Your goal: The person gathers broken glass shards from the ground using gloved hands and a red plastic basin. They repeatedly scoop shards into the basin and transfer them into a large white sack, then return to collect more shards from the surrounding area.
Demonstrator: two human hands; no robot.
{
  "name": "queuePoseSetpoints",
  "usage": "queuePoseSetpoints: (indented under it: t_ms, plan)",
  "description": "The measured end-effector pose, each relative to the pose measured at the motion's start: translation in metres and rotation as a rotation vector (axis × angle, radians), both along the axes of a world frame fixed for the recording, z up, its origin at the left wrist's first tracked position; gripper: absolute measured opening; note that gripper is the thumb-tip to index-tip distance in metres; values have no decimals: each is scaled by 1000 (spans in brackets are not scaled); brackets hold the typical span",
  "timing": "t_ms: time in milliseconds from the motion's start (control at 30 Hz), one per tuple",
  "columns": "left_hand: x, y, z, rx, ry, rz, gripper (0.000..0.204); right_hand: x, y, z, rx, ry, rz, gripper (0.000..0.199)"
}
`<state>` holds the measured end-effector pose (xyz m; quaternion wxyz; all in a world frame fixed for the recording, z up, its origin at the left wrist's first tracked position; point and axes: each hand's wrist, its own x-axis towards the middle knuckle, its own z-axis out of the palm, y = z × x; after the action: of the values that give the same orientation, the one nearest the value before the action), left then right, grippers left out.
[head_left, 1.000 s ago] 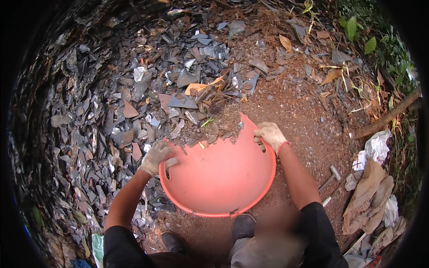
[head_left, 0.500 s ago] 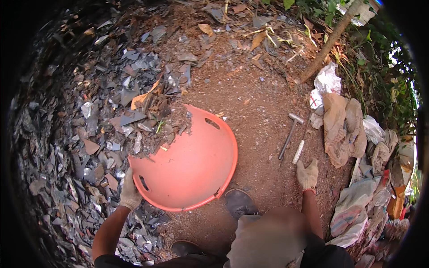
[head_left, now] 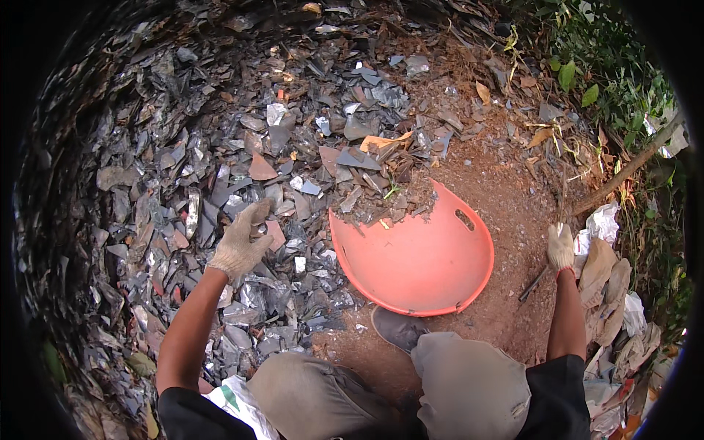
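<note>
Left hand spread wide over grey shards, ready to rake toward tilted orange basin; right hand gripping a hammer handle.

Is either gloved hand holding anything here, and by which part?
The left hand holds nothing, spread open over the grey shards. The right hand is at the upper end of a thin tool; the grip cannot be told.

The left hand, in a pale knit glove, is stretched forward on a bare, nearly straight forearm, palm down, its fingers loosely spread and extended. The right hand, gloved alike, reaches out to the right of the person's bent knees, arm straight, its fingers curled closed. Both upper arms wear black sleeves.
</note>
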<state>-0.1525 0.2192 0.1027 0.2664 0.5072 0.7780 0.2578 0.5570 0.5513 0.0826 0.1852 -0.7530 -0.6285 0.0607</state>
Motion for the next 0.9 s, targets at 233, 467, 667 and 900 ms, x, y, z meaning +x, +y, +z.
queuePoseSetpoints:
  t_ms: [233, 467, 667, 900]
  plan:
    - [-40, 54, -40, -253, 196, -32, 94, -335, 91, 23, -265, 112, 320, 53]
    - [10, 157, -93, -592, 123, 163, 142, -520, 166, -81, -344, -885, 1000, 32]
    - [51, 215, -86, -493, 52, 446, 151, -483, 116, -69, -456, -423, 750, 43]
    - [84, 238, -96, -364, 59, 404, 151, -496, 100, -34, -719, -360, 726, 40]
